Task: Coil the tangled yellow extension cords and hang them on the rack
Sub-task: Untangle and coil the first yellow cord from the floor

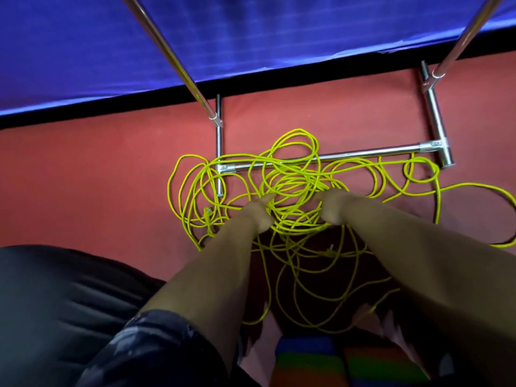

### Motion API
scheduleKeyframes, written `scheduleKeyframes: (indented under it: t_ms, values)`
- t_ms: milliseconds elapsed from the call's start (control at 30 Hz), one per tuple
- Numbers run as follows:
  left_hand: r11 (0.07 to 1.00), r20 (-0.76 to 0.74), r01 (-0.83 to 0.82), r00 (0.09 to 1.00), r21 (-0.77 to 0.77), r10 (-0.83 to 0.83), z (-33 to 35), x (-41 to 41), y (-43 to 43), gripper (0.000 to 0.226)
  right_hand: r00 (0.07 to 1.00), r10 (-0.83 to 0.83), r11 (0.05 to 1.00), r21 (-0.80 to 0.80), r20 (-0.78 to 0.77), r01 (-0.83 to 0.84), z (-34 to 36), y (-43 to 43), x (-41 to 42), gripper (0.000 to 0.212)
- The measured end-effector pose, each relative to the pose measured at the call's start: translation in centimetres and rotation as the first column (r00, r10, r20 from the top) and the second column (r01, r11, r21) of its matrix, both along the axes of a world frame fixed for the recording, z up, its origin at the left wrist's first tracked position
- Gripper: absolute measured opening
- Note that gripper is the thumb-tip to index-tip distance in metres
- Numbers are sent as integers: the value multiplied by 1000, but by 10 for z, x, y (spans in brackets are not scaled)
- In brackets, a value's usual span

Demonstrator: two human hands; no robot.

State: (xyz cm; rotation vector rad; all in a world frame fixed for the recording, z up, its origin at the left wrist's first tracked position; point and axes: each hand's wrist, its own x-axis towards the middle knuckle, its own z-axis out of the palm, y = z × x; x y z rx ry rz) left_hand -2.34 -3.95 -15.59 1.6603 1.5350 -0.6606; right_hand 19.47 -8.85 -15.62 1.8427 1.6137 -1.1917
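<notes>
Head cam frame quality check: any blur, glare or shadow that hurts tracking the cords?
Head view: left hand and right hand are motion-blurred; yellow cords farther out are sharp; glare streaks on the chrome rack; arms shade the red floor between the forearms; wide-angle bend along the blue sheet edge.

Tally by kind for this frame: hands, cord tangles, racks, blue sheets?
Hands: 2, left hand and right hand
Cord tangle: 1
Rack: 1
Blue sheet: 1
Total: 5
</notes>
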Motion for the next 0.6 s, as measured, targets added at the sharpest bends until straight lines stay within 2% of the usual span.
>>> scheduleKeyframes:
  t_ms: [100, 200, 267, 400, 433, 500, 533, 600]
  values:
    - [998, 2, 23, 1000, 50, -23, -8, 4, -5, 72, 996, 83, 996, -27, 38, -82, -6, -8, 1, 49]
    - [985, 49, -108, 994, 133, 102, -16, 7, -7, 48, 985, 169, 984, -69, 35, -166, -12, -22, -2, 41]
    - [977, 71, -176, 983, 121, 168, -17, 11, -7, 32, 979, 202, 977, -73, 31, -200, -18, -30, -3, 44]
    - [968, 145, -247, 960, 47, 238, -17, 19, -11, 25, 985, 174, 982, -70, 12, -173, -22, -44, -1, 49]
    - [959, 172, -268, 953, 92, 249, -17, 18, -11, 25, 989, 144, 989, -16, 26, -144, -22, -49, 1, 49]
    - [917, 155, -272, 959, 291, 236, -19, 18, -13, 35, 999, 25, 994, 108, 41, -30, -27, -59, 4, 55]
    - [878, 105, -244, 970, 411, 220, -19, 18, -15, 38, 999, -29, 985, 169, 38, 22, -30, -63, 5, 56]
    - [804, -65, -83, 987, 589, 150, -18, 19, -20, 40, 993, -97, 967, 245, 74, 76, -31, -65, 3, 53]
